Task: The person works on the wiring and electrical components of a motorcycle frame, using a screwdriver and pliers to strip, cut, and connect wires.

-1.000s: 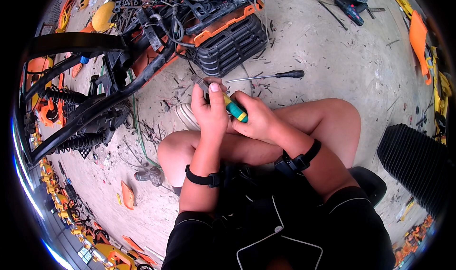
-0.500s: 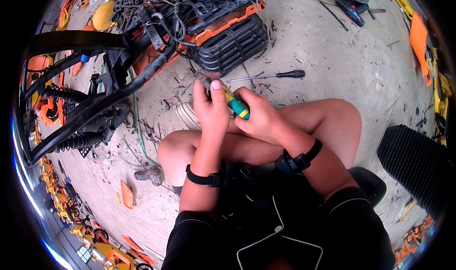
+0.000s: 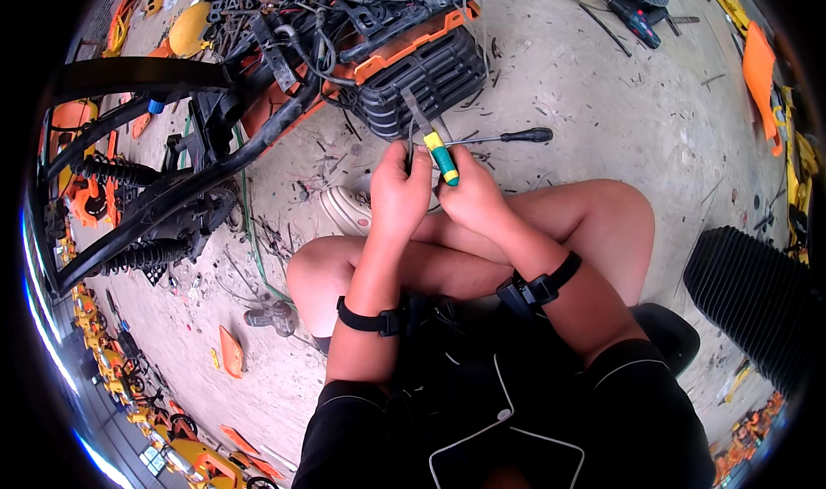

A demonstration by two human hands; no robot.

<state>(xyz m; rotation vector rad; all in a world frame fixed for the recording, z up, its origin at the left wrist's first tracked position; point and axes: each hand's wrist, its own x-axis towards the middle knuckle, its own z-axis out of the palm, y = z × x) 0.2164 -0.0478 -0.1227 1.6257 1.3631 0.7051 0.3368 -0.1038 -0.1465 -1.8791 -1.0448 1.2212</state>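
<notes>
My right hand (image 3: 471, 190) is closed around the lower part of a knife-like tool with a green-and-yellow handle (image 3: 442, 159). Its flat grey metal blade (image 3: 415, 106) points up and away, in front of the black slatted plastic cover (image 3: 422, 76). Just left of the handle, my left hand (image 3: 401, 188) is closed, thumb and fingers pinched together around a thin dark strip or cable (image 3: 410, 136) that rises beside the blade. Whether it touches the blade I cannot tell. Both hands are held over my crossed legs.
A black-handled screwdriver (image 3: 525, 135) lies on the concrete beyond my hands. At left stands a black tubular frame (image 3: 172, 201) with springs and a wheel. Cables and orange panels lie above it. A cordless drill (image 3: 637, 24) is at far right, a ribbed black piece (image 3: 748, 304) nearer.
The tool has swung more upright and its blade has come into view. My right hand has moved slightly down and right; my left hand has shifted right and down, its thumb folding in.
</notes>
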